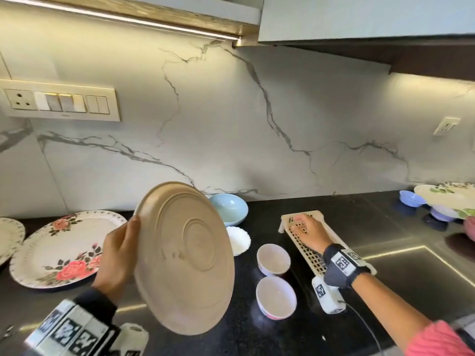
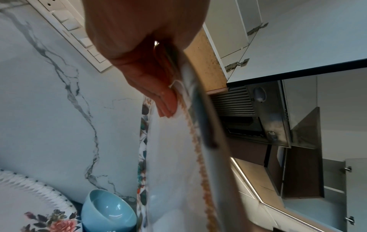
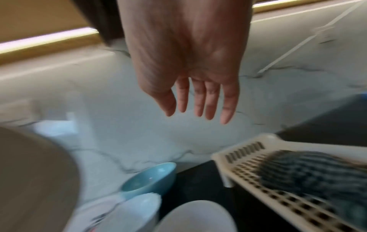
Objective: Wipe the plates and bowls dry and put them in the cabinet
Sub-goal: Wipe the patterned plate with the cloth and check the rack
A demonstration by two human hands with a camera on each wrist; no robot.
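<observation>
My left hand (image 1: 123, 242) grips a large beige plate (image 1: 185, 258) by its left rim and holds it upright above the counter, its underside facing me. In the left wrist view the fingers (image 2: 164, 103) pinch the plate (image 2: 174, 172), whose white face carries a floral edge. My right hand (image 1: 303, 229) hovers over a cream perforated rack (image 1: 312, 260) with straight fingers. The right wrist view shows this hand (image 3: 198, 100) holding nothing, above a dark striped cloth (image 3: 309, 171) lying on the rack (image 3: 278, 199).
A rose-patterned plate (image 1: 61, 249) lies at left. A light blue bowl (image 1: 228, 208), a white scalloped dish (image 1: 240, 240) and two small white bowls (image 1: 273, 258) (image 1: 276, 296) stand mid-counter. At far right a floral plate (image 1: 447, 196) rests on purple bowls. Wall cabinets hang overhead.
</observation>
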